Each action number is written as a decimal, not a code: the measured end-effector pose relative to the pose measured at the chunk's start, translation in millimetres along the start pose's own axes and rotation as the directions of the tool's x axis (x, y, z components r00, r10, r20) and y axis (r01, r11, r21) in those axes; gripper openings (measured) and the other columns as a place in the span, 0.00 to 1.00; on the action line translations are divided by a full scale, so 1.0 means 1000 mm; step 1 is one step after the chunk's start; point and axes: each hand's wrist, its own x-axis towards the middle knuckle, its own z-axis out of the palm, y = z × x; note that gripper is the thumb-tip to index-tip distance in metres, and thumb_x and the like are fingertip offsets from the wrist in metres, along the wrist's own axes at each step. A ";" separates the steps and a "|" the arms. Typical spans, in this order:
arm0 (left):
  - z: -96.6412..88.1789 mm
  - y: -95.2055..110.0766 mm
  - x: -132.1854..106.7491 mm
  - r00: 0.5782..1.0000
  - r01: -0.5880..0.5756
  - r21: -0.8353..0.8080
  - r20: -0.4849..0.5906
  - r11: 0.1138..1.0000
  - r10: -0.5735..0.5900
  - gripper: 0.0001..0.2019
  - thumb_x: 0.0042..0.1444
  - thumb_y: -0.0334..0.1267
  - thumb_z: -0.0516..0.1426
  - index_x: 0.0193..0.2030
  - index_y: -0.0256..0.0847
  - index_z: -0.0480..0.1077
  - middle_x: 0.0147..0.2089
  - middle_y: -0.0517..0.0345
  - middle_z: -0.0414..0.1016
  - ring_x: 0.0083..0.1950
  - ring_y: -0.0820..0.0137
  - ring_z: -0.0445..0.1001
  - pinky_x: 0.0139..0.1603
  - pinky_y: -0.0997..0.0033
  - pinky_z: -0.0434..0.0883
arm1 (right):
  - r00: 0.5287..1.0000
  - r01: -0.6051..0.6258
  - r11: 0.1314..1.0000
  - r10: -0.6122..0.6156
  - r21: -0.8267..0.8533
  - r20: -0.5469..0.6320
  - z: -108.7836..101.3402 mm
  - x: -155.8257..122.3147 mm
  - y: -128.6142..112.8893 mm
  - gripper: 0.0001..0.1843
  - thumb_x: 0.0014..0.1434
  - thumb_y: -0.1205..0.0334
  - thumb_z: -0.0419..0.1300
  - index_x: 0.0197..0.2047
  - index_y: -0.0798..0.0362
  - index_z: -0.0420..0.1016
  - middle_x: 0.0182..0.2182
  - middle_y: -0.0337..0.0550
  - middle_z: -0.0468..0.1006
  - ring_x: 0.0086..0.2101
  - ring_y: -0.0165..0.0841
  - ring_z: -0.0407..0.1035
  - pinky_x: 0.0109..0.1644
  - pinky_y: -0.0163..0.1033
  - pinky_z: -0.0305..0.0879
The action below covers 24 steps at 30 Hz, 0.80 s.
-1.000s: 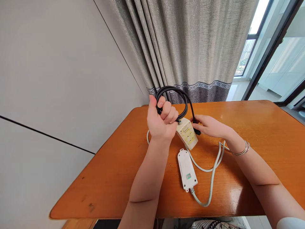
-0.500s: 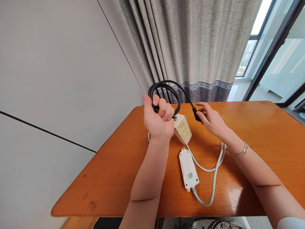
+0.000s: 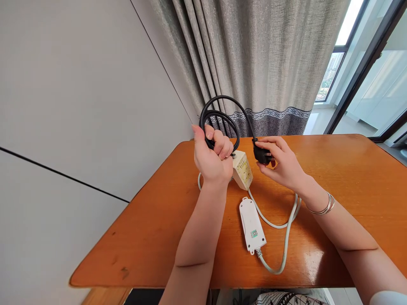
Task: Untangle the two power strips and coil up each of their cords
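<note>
My left hand (image 3: 213, 156) is closed round a looped black power cord (image 3: 221, 97), holding the coil up above the table. One end of the cord arcs over to a black plug (image 3: 262, 154), which my right hand (image 3: 281, 163) grips between thumb and fingers, its prongs facing the palm. Just behind my left hand stands a cream box (image 3: 243, 170) with yellowish print, partly hidden by that hand. Nearer to me lies a white power strip (image 3: 252, 224), underside up, with a small green label.
The wooden table (image 3: 152, 237) carries a white cable (image 3: 285, 245) that runs from the power strip in a loop to the right, below my right wrist. A pale wall (image 3: 79, 106) borders the left side, and a grey curtain (image 3: 254, 55) hangs behind the far edge.
My right hand has turned and moved slightly left, bringing the plug closer to the coil with its prongs now showing. The cord's arc stands higher. My left hand has barely shifted.
</note>
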 end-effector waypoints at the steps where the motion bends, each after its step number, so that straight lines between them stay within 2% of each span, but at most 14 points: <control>1: 0.000 0.000 0.000 1.000 0.001 0.004 -0.003 1.000 -0.001 0.26 0.73 0.53 0.38 0.25 0.41 0.51 0.13 0.71 0.42 0.13 0.81 0.40 0.16 0.80 0.45 | 1.000 0.021 1.000 -0.021 -0.002 -0.003 0.000 0.000 0.000 0.22 0.62 0.59 0.61 0.59 0.49 0.70 0.55 0.54 0.73 0.54 0.42 0.72 0.49 0.46 0.76; 5: 0.000 -0.004 -0.001 0.999 0.032 0.028 0.005 0.999 -0.032 0.25 0.72 0.53 0.43 0.26 0.42 0.51 0.14 0.71 0.44 0.13 0.81 0.42 0.16 0.80 0.47 | 0.996 0.067 0.997 -0.068 0.026 0.052 -0.001 -0.001 -0.001 0.23 0.64 0.45 0.61 0.55 0.51 0.72 0.45 0.51 0.78 0.41 0.38 0.75 0.42 0.42 0.75; 8: -0.001 -0.010 -0.003 0.997 0.061 0.050 0.036 0.997 -0.063 0.24 0.69 0.54 0.50 0.26 0.42 0.51 0.14 0.71 0.45 0.14 0.80 0.44 0.16 0.79 0.48 | 0.988 0.106 0.994 -0.106 0.007 0.113 -0.001 -0.003 -0.005 0.27 0.64 0.36 0.57 0.50 0.51 0.74 0.34 0.46 0.79 0.32 0.34 0.73 0.37 0.39 0.70; 12: -0.001 -0.020 -0.008 0.987 0.132 0.102 0.076 0.986 -0.140 0.25 0.66 0.55 0.54 0.26 0.42 0.52 0.15 0.70 0.48 0.14 0.80 0.47 0.15 0.78 0.49 | 0.983 0.153 0.988 -0.155 0.032 0.101 -0.005 -0.004 -0.014 0.30 0.65 0.32 0.51 0.44 0.51 0.76 0.27 0.43 0.77 0.27 0.32 0.69 0.34 0.38 0.64; 15: -0.002 -0.029 -0.014 0.978 0.165 0.162 0.099 0.973 -0.183 0.24 0.66 0.54 0.56 0.25 0.42 0.54 0.16 0.68 0.53 0.16 0.78 0.53 0.17 0.77 0.53 | 0.992 0.099 0.991 -0.105 0.091 0.073 -0.011 -0.003 -0.020 0.30 0.65 0.31 0.50 0.43 0.49 0.76 0.27 0.41 0.77 0.25 0.31 0.68 0.33 0.37 0.64; 19: -0.006 -0.040 -0.022 0.965 0.171 0.229 0.159 0.958 -0.210 0.22 0.65 0.50 0.57 0.24 0.42 0.58 0.19 0.64 0.62 0.22 0.76 0.63 0.24 0.77 0.61 | 0.999 -0.010 0.974 0.001 0.225 0.043 -0.016 -0.004 -0.030 0.26 0.62 0.33 0.57 0.44 0.48 0.74 0.27 0.37 0.77 0.23 0.28 0.66 0.30 0.35 0.63; 24: -0.009 -0.049 -0.028 0.938 0.120 0.266 0.286 0.956 -0.197 0.22 0.60 0.50 0.63 0.23 0.41 0.61 0.21 0.64 0.61 0.23 0.75 0.63 0.26 0.76 0.64 | 0.987 -0.150 0.920 0.162 0.363 -0.004 -0.017 -0.004 -0.046 0.25 0.56 0.37 0.65 0.45 0.47 0.69 0.29 0.36 0.76 0.23 0.27 0.67 0.27 0.34 0.63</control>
